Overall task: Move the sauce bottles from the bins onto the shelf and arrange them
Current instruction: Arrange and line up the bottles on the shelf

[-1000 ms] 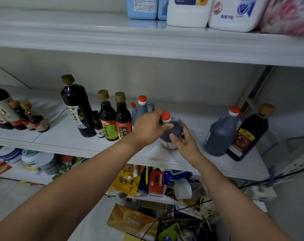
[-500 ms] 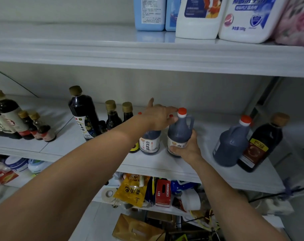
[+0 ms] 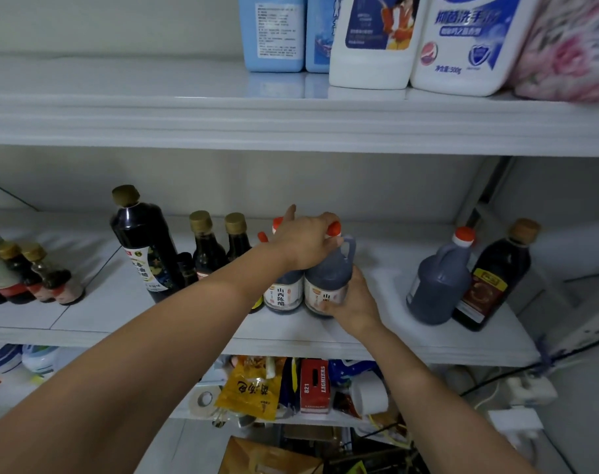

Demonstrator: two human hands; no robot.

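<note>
Vinegar jug [image 3: 329, 275] stands upright, cap up, both hands gripping it.

White shelving [image 3: 291, 124] is set against a pale wall [image 3: 103, 22]. Three tiers are seen (the lowest crowded with clutter). A metal upright [image 3: 476, 200] is fixed at right. The floor [image 3: 592, 422] is pale; cables [image 3: 496, 381] are strung low.
</note>
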